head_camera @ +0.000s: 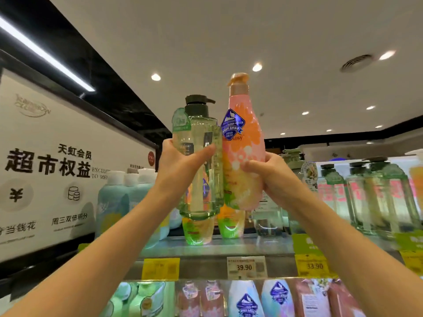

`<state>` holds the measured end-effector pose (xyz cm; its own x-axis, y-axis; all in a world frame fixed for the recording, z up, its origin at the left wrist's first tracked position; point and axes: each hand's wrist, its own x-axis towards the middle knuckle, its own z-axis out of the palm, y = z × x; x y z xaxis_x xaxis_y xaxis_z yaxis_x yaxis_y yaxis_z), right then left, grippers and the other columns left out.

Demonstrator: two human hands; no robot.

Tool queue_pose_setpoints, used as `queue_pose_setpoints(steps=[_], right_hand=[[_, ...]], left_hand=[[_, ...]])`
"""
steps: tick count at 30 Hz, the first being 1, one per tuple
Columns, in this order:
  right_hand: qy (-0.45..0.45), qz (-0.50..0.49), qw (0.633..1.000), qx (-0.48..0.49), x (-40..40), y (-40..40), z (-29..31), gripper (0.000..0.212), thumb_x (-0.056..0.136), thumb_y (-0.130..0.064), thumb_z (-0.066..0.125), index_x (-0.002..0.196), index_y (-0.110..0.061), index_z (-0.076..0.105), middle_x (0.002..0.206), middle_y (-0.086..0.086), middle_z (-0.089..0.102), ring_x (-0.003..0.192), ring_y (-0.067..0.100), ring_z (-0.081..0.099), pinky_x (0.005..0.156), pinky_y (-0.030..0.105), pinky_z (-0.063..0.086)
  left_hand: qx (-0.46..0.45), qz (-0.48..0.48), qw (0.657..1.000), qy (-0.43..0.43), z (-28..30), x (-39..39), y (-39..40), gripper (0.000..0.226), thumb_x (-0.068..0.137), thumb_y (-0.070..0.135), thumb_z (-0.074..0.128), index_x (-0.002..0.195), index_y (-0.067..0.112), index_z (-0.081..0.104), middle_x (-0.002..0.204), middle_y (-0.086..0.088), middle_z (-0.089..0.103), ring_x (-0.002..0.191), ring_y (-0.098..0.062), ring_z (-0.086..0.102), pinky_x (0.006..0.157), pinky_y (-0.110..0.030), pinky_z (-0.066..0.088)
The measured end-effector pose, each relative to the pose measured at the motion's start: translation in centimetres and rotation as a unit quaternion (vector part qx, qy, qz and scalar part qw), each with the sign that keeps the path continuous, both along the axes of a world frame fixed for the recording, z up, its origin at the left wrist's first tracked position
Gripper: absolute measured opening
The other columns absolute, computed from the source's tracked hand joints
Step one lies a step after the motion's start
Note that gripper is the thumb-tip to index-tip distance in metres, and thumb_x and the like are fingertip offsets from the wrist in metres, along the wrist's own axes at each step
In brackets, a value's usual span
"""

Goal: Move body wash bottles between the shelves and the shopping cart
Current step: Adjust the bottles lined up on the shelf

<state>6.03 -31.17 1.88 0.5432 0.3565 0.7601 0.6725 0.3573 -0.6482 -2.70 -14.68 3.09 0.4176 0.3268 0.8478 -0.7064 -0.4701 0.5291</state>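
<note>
We are gripping a clear green bottle (201, 161) in our left hand (180, 163), fingers wrapped round its middle, and a pink-orange bottle (243, 143) in our right hand (272, 177), likewise curled. We are holding both upright, touching, above the top shelf (215, 248), likely for shelving. The shopping cart is lying out of view.

Bright ceiling spotlights (257, 67) and a strip light (45, 54) overhead; wide-angle bending, blurred shelf bottles (377, 197) at edges.
</note>
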Motion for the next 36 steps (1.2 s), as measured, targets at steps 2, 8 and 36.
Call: queue_pose_setpoints(steps=[2,8,36], right_hand=[[-0.004,0.000,1.000,-0.012,1.0,0.7,-0.2,0.032,0.075,-0.008,0.073,0.105,-0.008,0.063,0.094,0.007,0.070,0.089,0.023,0.067,0.074,0.032,0.057],[0.053,-0.041,0.998,-0.006,4.8,2.3,-1.8,0.094,0.051,-0.037,0.090,0.127,-0.013,0.039,0.115,0.008,0.059,0.102,0.024,0.063,0.087,0.045,0.054],[0.184,0.007,0.978,-0.093,13.3,3.9,-8.0,0.108,0.043,-0.039,0.094,0.133,-0.017,0.038,0.124,0.014,0.059,0.106,0.033,0.064,0.086,0.058,0.051]], left_hand=[[0.008,-0.001,1.000,-0.001,-0.1,1.6,0.5,0.037,0.072,0.031,0.079,0.098,0.023,0.053,0.108,-0.009,0.061,0.093,-0.015,0.063,0.081,-0.030,0.051],[0.029,0.022,0.999,-0.001,-1.7,5.8,1.0,0.067,0.058,0.050,0.077,0.110,0.014,0.057,0.101,-0.001,0.065,0.091,-0.012,0.066,0.083,-0.035,0.054],[-0.063,0.112,0.985,0.118,-7.4,12.6,4.3,0.079,0.068,0.046,0.079,0.122,0.007,0.038,0.116,-0.006,0.054,0.108,-0.023,0.052,0.090,-0.035,0.042]])
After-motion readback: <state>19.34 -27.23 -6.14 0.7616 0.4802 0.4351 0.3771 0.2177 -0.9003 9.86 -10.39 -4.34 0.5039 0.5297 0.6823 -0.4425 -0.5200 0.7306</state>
